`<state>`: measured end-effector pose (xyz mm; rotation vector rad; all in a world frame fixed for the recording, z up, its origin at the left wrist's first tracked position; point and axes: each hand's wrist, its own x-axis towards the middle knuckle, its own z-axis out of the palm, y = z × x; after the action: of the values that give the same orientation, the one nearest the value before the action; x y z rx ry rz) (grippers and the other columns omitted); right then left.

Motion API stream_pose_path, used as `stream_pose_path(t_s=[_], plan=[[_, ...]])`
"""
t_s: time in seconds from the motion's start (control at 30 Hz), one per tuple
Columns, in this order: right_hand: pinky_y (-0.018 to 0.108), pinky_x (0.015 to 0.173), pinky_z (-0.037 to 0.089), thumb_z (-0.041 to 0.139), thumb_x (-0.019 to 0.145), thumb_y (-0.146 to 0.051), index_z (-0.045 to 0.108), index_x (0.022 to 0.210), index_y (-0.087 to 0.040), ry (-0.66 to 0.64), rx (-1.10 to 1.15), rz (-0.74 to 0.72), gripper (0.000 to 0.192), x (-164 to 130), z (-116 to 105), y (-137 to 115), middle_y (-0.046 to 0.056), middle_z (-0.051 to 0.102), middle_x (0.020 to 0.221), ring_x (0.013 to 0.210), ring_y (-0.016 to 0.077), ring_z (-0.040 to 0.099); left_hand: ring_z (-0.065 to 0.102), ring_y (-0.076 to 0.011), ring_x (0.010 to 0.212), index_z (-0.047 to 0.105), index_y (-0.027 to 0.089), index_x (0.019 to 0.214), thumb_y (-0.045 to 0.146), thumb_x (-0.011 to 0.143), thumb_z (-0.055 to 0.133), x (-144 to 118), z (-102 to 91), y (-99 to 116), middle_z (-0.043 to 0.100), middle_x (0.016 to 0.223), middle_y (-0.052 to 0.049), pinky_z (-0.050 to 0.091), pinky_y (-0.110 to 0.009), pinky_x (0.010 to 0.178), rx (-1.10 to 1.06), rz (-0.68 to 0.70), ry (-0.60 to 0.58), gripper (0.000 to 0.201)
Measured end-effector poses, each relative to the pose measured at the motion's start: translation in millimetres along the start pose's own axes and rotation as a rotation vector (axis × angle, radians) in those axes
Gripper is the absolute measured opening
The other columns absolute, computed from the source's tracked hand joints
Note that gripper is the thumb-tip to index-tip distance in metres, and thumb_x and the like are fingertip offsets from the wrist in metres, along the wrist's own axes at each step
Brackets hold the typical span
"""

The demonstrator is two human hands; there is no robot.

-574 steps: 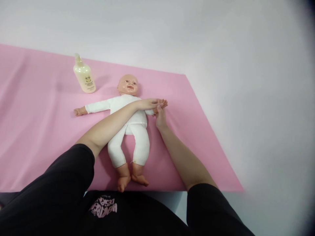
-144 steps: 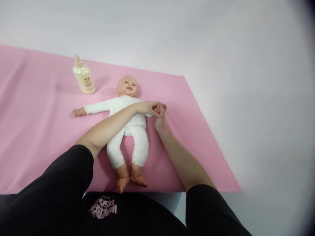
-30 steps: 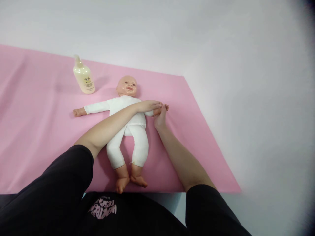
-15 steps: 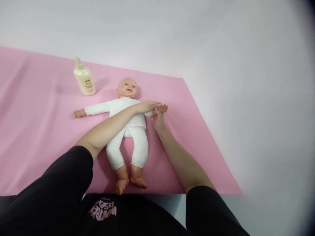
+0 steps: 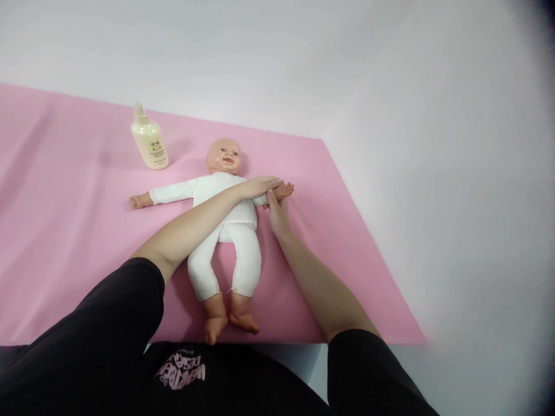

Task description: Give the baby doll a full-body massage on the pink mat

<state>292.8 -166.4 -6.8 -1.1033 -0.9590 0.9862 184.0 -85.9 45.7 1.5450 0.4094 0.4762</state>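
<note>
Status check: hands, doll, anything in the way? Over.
Doll face-up on pink cloth. Left hand laid over its arm, right hand holding its wrist. Left forearm crosses its torso; pump bottle stands apart.

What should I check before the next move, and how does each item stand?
1. Doll face up on the pink sheet: ok.
2. Left hand touching the doll's arm at picture right: ok.
3. Right hand with thumb on that arm: ok.
4. Pump bottle standing, apart from both hands: ok.
5. Doll's feet well inside the near edge: not ok, one appears to reach it.
6. Grip firmness: cannot tell.
</note>
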Motion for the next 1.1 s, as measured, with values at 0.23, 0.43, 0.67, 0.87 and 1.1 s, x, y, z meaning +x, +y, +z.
stream_pose_path(t_s=[0.23, 0.43, 0.67, 0.87, 1.1], plan=[[0.033, 0.060, 0.051, 0.065, 0.081, -0.081, 0.067, 0.099, -0.024, 0.057, -0.086, -0.091, 0.060, -0.9, 1.8, -2.1, -0.004, 0.058, 0.066, 0.063, 0.0178, 0.058, 0.057, -0.0124, 0.046, 0.059, 0.017, 0.092, 0.064, 0.100, 0.060, -3.3, 4.4, 8.4, 0.064, 0.066, -0.001, 0.049, -0.028, 0.056, 0.046, 0.023, -0.060, 0.047], [0.034, 0.063, 0.057, 0.082, 0.075, -0.063, 0.068, 0.106, -0.024, 0.013, -0.099, -0.125, 0.052, -2.7, 2.1, -7.2, -0.002, 0.068, 0.073, 0.064, 0.0173, 0.062, 0.054, -0.0114, 0.043, 0.056, 0.018, 0.085, 0.054, 0.102, 0.063, -7.9, 5.2, 14.6, 0.059, 0.061, 0.002, 0.044, -0.026, 0.050, 0.059, 0.035, -0.071, 0.040], [0.032, 0.070, 0.060, 0.084, 0.074, -0.050, 0.068, 0.115, -0.024, -0.026, -0.105, -0.114, 0.051, -3.4, 5.7, -10.8, 0.004, 0.074, 0.103, 0.085, 0.0196, 0.070, 0.053, -0.0107, 0.046, 0.062, 0.016, 0.088, 0.049, 0.104, 0.060, -9.2, 6.7, 17.3, 0.061, 0.064, 0.001, 0.043, -0.023, 0.048, 0.060, 0.045, -0.009, 0.037], [0.034, 0.069, 0.059, 0.072, 0.075, -0.079, 0.064, 0.120, -0.025, 0.016, -0.027, -0.111, 0.070, -2.6, 4.2, -2.5, 0.004, 0.072, 0.094, 0.081, 0.0211, 0.070, 0.051, -0.0106, 0.041, 0.059, 0.017, 0.087, 0.046, 0.107, 0.055, -8.7, 7.5, 15.3, 0.060, 0.059, 0.001, 0.047, -0.026, 0.051, -0.016, 0.037, -0.039, 0.036], [0.035, 0.066, 0.054, 0.063, 0.079, -0.083, 0.063, 0.119, -0.024, 0.000, -0.038, -0.113, 0.072, -2.3, 3.1, -1.5, -0.001, 0.067, 0.079, 0.065, 0.0175, 0.063, 0.052, -0.0114, 0.042, 0.059, 0.016, 0.086, 0.048, 0.107, 0.055, -9.3, 6.6, 15.3, 0.060, 0.058, 0.000, 0.048, -0.027, 0.055, -0.031, 0.011, -0.054, 0.039]])
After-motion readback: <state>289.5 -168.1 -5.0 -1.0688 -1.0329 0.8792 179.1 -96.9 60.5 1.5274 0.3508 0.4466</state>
